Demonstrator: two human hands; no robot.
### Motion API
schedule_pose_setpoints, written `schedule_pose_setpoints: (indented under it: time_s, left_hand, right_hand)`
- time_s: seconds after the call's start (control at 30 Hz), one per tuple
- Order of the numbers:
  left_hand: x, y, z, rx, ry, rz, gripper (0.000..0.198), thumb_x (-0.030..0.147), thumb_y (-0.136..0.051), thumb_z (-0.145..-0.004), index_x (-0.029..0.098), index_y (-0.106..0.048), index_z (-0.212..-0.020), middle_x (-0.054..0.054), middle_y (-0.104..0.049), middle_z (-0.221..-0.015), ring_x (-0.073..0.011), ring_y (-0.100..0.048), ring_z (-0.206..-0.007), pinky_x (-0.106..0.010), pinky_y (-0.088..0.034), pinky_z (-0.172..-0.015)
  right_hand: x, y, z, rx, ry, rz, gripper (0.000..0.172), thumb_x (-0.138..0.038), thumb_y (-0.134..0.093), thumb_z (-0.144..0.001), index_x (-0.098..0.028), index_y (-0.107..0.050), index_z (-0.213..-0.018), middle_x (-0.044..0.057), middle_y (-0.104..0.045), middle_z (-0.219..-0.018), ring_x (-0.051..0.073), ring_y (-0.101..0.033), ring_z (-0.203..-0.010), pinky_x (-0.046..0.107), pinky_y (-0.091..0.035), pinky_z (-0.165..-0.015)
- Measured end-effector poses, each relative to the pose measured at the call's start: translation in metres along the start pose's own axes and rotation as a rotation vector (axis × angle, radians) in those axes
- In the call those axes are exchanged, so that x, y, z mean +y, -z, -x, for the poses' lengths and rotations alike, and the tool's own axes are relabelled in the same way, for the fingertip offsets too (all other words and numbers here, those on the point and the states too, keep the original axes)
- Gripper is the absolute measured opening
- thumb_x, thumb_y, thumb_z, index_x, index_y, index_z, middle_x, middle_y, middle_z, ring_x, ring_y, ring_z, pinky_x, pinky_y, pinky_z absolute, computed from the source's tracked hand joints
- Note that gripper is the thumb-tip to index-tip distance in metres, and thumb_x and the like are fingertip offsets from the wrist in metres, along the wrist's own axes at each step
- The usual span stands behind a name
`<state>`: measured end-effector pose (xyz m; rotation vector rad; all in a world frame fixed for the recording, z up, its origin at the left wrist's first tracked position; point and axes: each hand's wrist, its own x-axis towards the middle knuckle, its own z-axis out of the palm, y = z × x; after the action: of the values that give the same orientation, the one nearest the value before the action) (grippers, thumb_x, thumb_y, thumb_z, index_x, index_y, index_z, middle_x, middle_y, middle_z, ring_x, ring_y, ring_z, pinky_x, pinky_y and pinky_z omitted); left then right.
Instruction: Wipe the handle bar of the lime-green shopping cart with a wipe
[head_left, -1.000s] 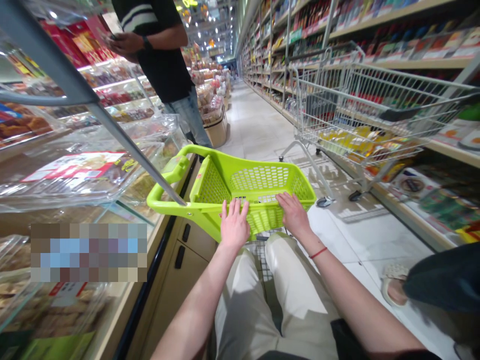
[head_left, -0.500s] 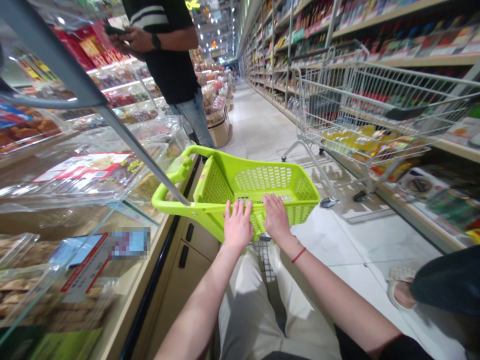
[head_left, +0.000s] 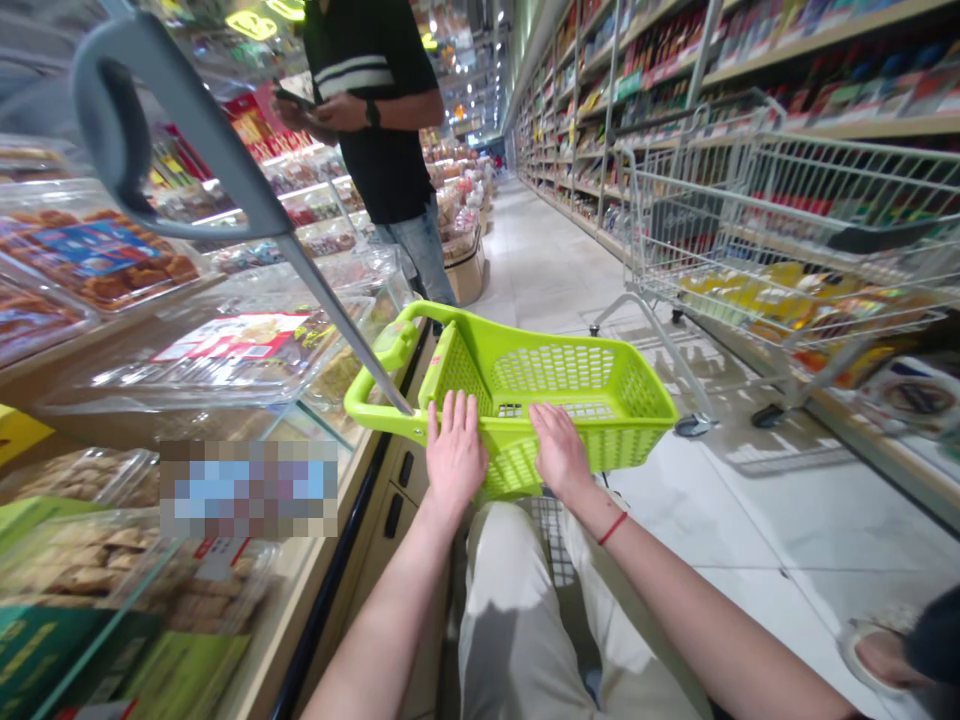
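A lime-green plastic basket [head_left: 600, 350] with mesh walls and a looped handle stands in front of my knees, with nothing showing inside. My left hand [head_left: 452, 455] lies flat on its near rim, fingers straight and together. My right hand [head_left: 559, 452] rests on the same rim just to the right, fingers stretched over the edge. Neither hand holds anything else. A red string circles my right wrist. My legs in light trousers show below the basket.
A glass display case [head_left: 225, 350] of packed pastries runs along the left, with a grey bar handle [head_left: 210, 130] leaning over it. A person in a dark striped shirt [head_left: 382, 100] stands ahead holding a phone. A wire shopping cart [head_left: 787, 200] stands before stocked shelves on the right. Someone's foot [head_left: 877, 655] is at bottom right.
My right hand has slid left along the basket rim, closer to my left hand. The view has lifted and shifted, and the basket sits further right in it.
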<state>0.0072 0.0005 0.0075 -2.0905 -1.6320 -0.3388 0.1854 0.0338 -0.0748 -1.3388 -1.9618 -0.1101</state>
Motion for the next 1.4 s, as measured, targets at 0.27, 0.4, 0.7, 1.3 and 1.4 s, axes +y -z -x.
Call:
schedule_pose_setpoints:
  time_s: [0.27, 0.4, 0.7, 1.3, 1.4]
  left_hand:
    - [-0.011, 0.001, 0.01, 0.074, 0.047, 0.015, 0.046, 0.026, -0.052, -0.089, 0.011, -0.053, -0.132, -0.014, -0.059, -0.135, -0.0305, -0.046, -0.134, -0.053, -0.02, -0.123]
    - [-0.01, -0.001, 0.011, 0.077, 0.047, 0.015, 0.043, 0.024, -0.051, -0.089, 0.012, -0.052, -0.131, -0.013, -0.059, -0.132, -0.0286, -0.046, -0.132, -0.051, -0.021, -0.123]
    - [-0.013, 0.001, 0.012, 0.051, 0.044, 0.024, 0.042, 0.021, -0.045, -0.093, 0.014, -0.051, -0.133, -0.01, -0.059, -0.129, -0.0262, -0.045, -0.132, -0.047, -0.018, -0.124]
    - [-0.013, 0.003, 0.012, 0.05, 0.039, 0.033, 0.049, 0.021, -0.043, -0.091, 0.009, -0.048, -0.139, -0.014, -0.058, -0.135, -0.0276, -0.045, -0.133, -0.047, -0.019, -0.124]
    - [-0.012, 0.003, 0.012, 0.054, 0.049, 0.043, 0.049, 0.022, -0.048, -0.089, 0.009, -0.05, -0.136, -0.014, -0.058, -0.134, -0.0279, -0.045, -0.134, -0.047, -0.018, -0.124]
  right_hand:
    - [-0.039, -0.002, -0.012, -0.019, -0.052, 0.019, 0.062, 0.004, -0.043, -0.072, 0.003, -0.055, -0.133, 0.024, -0.059, -0.137, 0.031, -0.05, -0.133, 0.049, -0.036, -0.117]
    - [-0.073, -0.005, -0.031, -0.088, 0.036, -0.094, 0.063, 0.004, -0.041, -0.074, 0.003, -0.053, -0.135, 0.024, -0.056, -0.14, 0.029, -0.049, -0.135, 0.048, -0.034, -0.119]
    - [-0.085, -0.014, -0.035, -0.051, 0.136, -0.161, 0.06, 0.002, -0.038, -0.081, 0.0, -0.05, -0.14, 0.02, -0.058, -0.14, 0.027, -0.05, -0.135, 0.047, -0.033, -0.12]
    - [-0.083, -0.011, -0.035, -0.119, 0.157, -0.172, 0.07, 0.005, -0.038, -0.074, 0.0, -0.046, -0.143, 0.021, -0.046, -0.151, 0.026, -0.037, -0.145, 0.049, -0.031, -0.121]
    - [-0.066, -0.01, -0.026, -0.114, 0.118, -0.149, 0.072, 0.007, -0.037, -0.072, 0.0, -0.045, -0.144, 0.023, -0.046, -0.15, 0.025, -0.035, -0.146, 0.049, -0.03, -0.122]
